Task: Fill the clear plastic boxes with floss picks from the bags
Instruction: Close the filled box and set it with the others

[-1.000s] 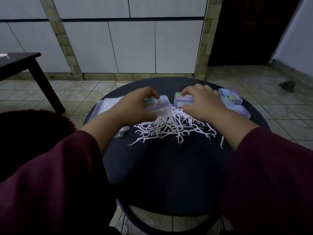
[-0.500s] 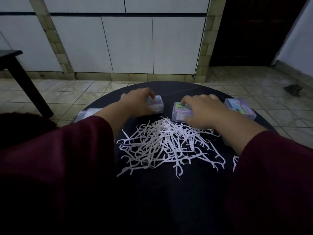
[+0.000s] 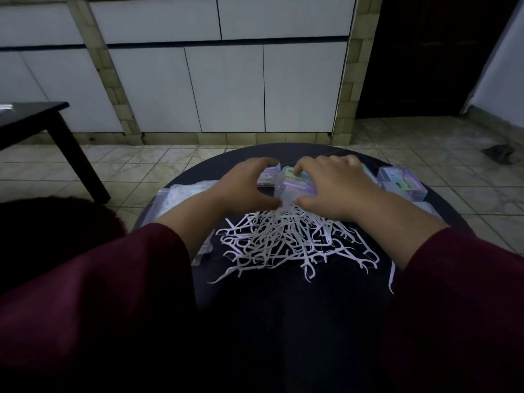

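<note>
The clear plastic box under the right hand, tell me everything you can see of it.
The clear plastic box is small and rectangular, with a lid that shimmers purple and green and a label too blurred to read. It sits at the far edge of the white floss pick pile on the dark round table. The right hand grips it; the left hand touches its left side.

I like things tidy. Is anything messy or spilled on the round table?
Yes. A heap of white floss picks lies loose and tangled on the dark round table, not in a box. One stray pick lies apart by the right sleeve. The boxes look fine.
</note>
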